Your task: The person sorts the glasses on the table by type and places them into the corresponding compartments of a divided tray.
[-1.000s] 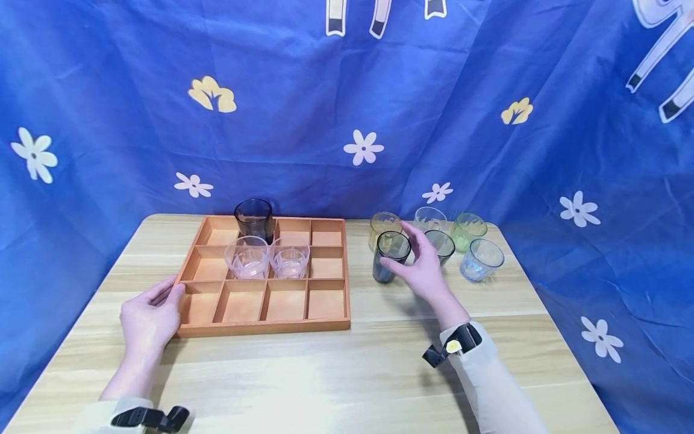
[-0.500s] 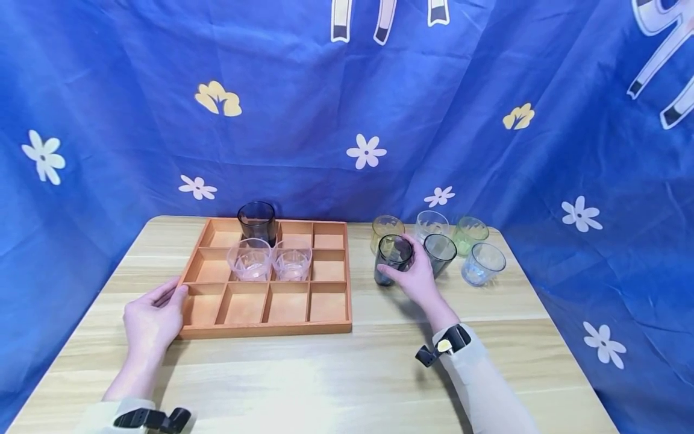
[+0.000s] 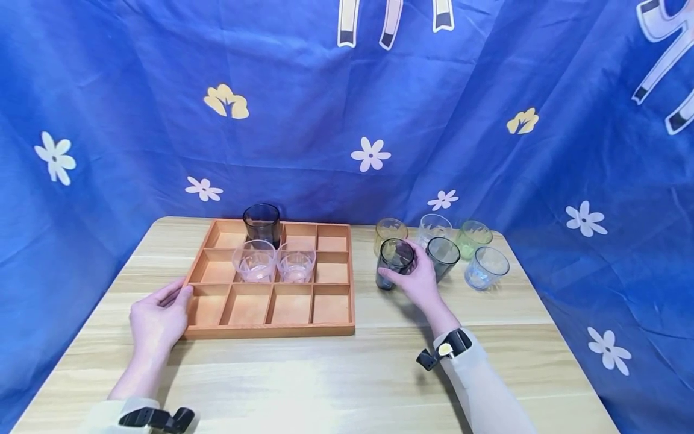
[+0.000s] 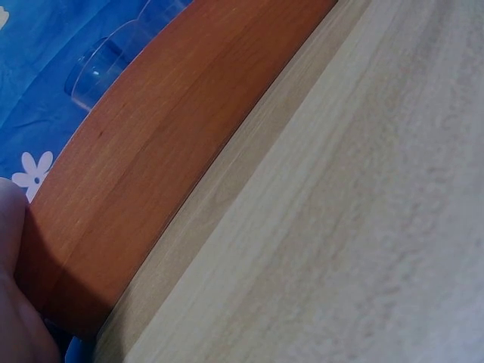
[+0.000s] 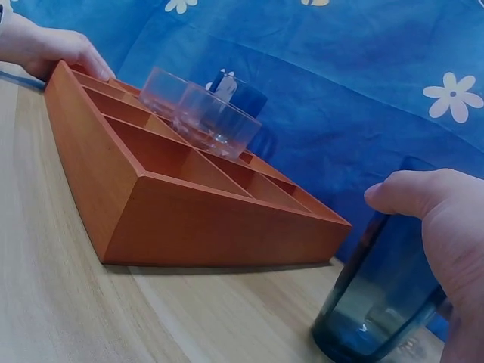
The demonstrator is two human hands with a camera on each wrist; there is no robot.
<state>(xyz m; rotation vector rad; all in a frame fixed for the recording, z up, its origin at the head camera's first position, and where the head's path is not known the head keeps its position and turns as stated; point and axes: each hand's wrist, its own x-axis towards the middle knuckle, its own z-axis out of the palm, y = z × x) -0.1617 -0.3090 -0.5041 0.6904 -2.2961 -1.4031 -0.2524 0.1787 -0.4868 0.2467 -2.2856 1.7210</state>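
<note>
probably light: the glass point(image 3: 394, 266) in the right hand point(image 3: 424, 283) should be an easy load for one hand, though i cannot tell real glass from hard plastic.
glass wall: stiff by its look and likely smooth, so apt to slide under dry skin; if real glass, a knock could chip it.
glass hold: best taken round the upper half, below the rim, thumb and fingers on opposite sides, with no need to squeeze hard.
right fingers: curled round the glass, thumb on its left side, the others behind it, their tips mostly hidden.
glass place: right of centre in the head view, between the tray point(image 3: 271, 331) and a smoky cup point(image 3: 444, 258), with a yellow cup point(image 3: 390, 229) behind; whether its base touches the table point(image 3: 347, 386) i cannot tell.
glass look: tall, see-through, smoky grey with a darker round rim; bluish towards the base, more teal at the lower right of the right wrist view.
tray handling: rigid and probably heavier; its raised rim gives a good edge to pinch.
left fingers: the left hand point(image 3: 158, 317) pinches the tray's left rim, thumb on top.
tray look: orange-brown, wood-like, three rows of four compartments, left of centre; two pink cups point(image 3: 255, 268) in the middle row, a dark cup point(image 3: 262, 225) in the back row.
</note>
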